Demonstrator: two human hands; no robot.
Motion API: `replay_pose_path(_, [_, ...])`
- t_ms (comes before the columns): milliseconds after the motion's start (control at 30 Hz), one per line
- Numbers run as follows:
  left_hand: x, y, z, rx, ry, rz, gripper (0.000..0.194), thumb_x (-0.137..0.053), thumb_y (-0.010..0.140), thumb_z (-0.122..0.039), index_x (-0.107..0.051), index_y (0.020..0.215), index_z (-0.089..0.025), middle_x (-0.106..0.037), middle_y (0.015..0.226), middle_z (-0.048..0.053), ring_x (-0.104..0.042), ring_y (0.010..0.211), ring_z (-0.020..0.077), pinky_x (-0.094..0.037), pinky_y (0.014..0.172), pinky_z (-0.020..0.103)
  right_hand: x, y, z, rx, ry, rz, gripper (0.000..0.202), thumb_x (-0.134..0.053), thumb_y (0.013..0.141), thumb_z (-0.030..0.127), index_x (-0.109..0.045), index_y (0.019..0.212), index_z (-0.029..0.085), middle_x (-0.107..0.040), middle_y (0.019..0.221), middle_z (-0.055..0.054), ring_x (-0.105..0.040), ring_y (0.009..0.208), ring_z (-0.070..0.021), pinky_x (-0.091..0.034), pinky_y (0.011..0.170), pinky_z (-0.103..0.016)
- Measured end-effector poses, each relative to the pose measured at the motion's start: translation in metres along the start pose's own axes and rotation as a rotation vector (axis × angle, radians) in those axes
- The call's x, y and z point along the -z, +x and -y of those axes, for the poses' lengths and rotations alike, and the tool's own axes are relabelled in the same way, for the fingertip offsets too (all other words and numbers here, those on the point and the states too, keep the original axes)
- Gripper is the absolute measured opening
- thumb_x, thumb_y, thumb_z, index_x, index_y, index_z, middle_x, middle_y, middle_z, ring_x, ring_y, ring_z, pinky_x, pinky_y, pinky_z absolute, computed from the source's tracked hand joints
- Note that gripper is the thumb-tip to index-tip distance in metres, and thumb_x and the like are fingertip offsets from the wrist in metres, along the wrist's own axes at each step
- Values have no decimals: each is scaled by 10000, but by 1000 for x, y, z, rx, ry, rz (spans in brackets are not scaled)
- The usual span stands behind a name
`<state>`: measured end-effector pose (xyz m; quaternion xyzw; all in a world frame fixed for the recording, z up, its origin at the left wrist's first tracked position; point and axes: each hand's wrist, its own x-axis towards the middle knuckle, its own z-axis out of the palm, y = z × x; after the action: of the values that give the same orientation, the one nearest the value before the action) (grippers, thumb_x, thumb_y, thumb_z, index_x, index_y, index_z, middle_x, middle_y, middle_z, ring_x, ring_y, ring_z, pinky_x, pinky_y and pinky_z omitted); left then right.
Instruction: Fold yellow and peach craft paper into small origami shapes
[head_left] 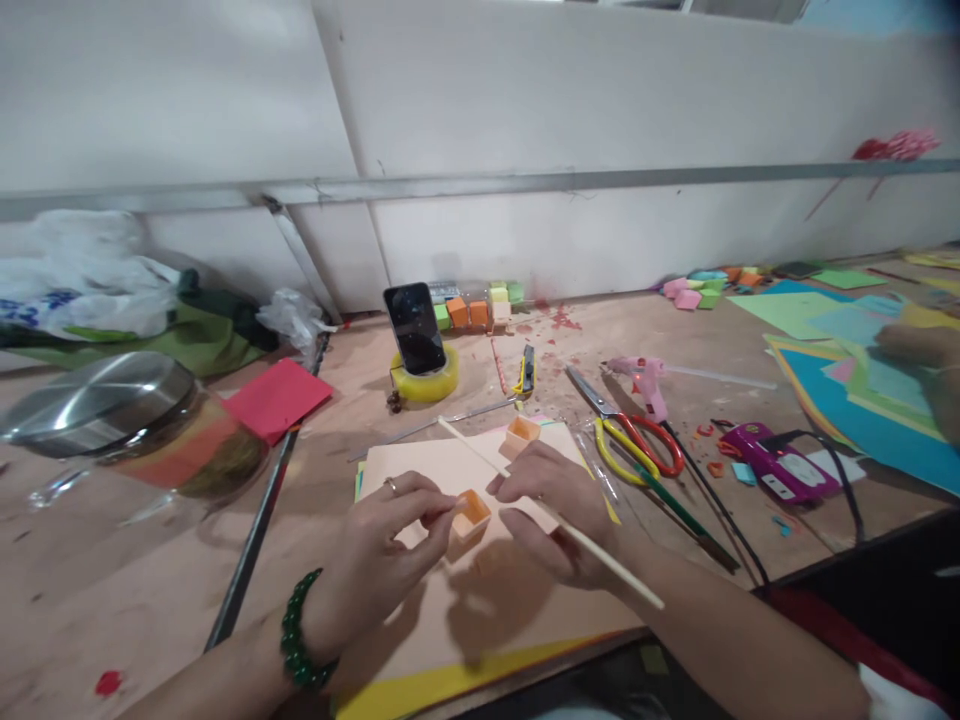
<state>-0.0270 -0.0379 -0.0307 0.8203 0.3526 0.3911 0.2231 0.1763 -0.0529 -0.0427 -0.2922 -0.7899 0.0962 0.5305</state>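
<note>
My left hand point(409, 535) pinches the rim of a small open orange paper box point(470, 517) above a stack of peach paper point(517, 610). Just right of the box is my right hand point(559, 510), its thumb and fingers apart, with a long thin wooden stick point(615, 570) lodged in it. The stick runs diagonally from the upper left down across the hand. A second small orange paper box point(519, 437) sits on the paper beyond the right hand.
Scissors point(637, 440), a pink glue gun point(641, 380) and a purple device point(784, 465) lie right. A phone point(416, 328) leans on yellow tape point(426, 375). Left is a glass jar point(180, 430). Another person's hand point(919, 350) is over coloured papers point(862, 400).
</note>
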Motion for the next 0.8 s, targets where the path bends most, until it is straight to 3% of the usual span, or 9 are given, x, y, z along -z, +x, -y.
replay_pose_path(100, [-1,-1,3,-17,5,-57,151,-591,807,-130,-726,802,-200,-685,702,24,-637,648,132,-510,590,203,4,0,3,-217,33,40,120,-593,841,175,-549,947,213,-668,868,-53,-637,793,-171,-529,708,-309])
replay_pose_path(200, [-2,-3,3,-39,-3,-73,176,-593,797,-92,-728,811,-205,-689,731,21,-645,660,122,-516,604,187,2,-2,3,-261,65,107,141,-597,830,162,-555,958,202,-667,891,-54,-637,815,-164,-527,732,-301])
replay_pose_path(433, [-5,-8,0,-74,-44,-19,211,-579,801,-59,-721,843,-210,-679,774,22,-649,689,106,-511,571,139,-5,-1,-1,-126,52,152,146,-568,824,88,-529,895,208,-643,772,-25,-594,699,-143,-489,631,-258])
replay_pose_path(600, [-6,-8,0,-56,-46,-15,194,-581,818,-90,-725,855,-216,-676,795,26,-654,712,116,-531,627,170,-8,-2,-5,-36,44,145,158,-537,826,62,-507,863,213,-628,725,-12,-558,658,-136,-478,594,-239])
replay_pose_path(700, [-2,-5,2,-8,-83,29,193,-595,823,-125,-724,939,-211,-698,818,31,-654,710,123,-539,638,190,-9,-4,-10,95,13,126,196,-484,837,13,-493,846,208,-625,709,-9,-531,653,-130,-476,597,-225])
replay_pose_path(800, [6,0,5,90,-137,83,195,-614,816,-161,-715,977,-204,-726,822,27,-648,680,126,-539,624,203,-6,-5,-14,207,-30,195,188,-450,877,8,-506,915,184,-644,749,-29,-531,678,-130,-494,661,-249])
